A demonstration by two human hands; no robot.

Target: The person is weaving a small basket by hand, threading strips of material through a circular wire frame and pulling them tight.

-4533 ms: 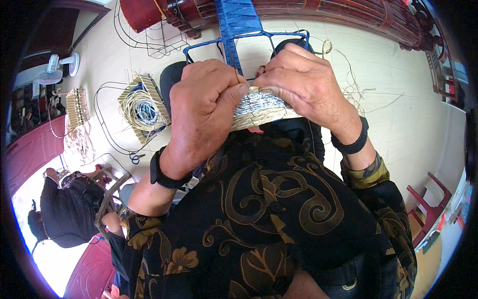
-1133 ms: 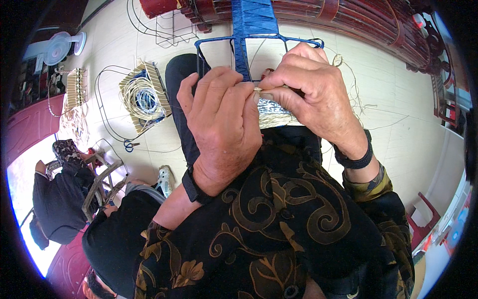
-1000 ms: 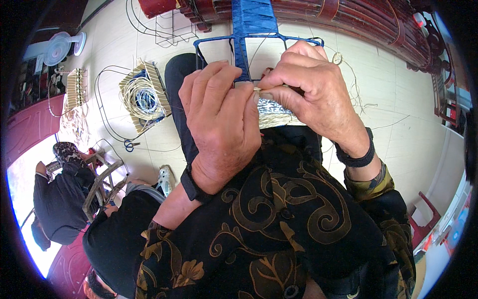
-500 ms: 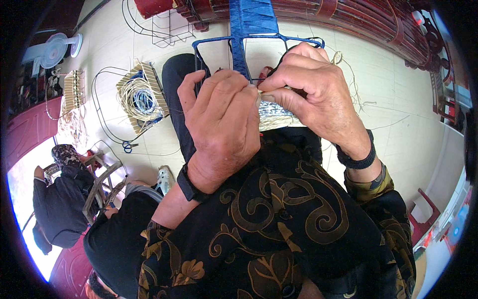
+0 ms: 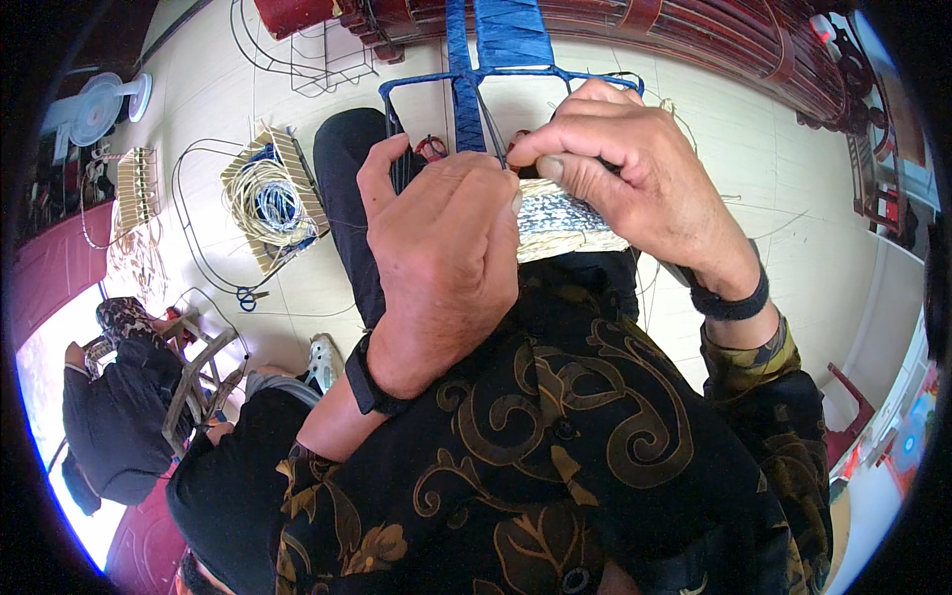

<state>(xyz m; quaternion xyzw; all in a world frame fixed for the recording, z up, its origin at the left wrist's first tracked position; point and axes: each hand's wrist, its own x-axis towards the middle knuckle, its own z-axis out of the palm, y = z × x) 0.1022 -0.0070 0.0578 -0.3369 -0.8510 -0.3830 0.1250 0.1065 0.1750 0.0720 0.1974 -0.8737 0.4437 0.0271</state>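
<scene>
A wire frame wrapped in blue strip (image 5: 516, 40) rises from my lap. Its lower part carries a woven panel (image 5: 570, 220) of cream and silver-blue cord. My left hand (image 5: 441, 263) is closed over the left part of this piece, thumb at the weave's edge and fingertips hidden. Thin dark frame wires run up beside its knuckles. Just to the right, my right hand (image 5: 635, 183) has thumb and forefinger bent close together above the panel's upper edge. Whatever they pinch is too small to make out.
On the floor at left lie a coil of cream and blue cord (image 5: 273, 198) on a slatted piece, blue-handled scissors (image 5: 250, 297) and bare wire frames (image 5: 317, 59). Another person (image 5: 124, 416) sits at lower left by a wooden stool (image 5: 198, 377). Dark red wooden furniture (image 5: 684, 45) stands ahead.
My right hand has drawn slightly up and right from the left thumb, uncovering more of the woven panel. The left hand stays nearly in place. The view has shifted a little.
</scene>
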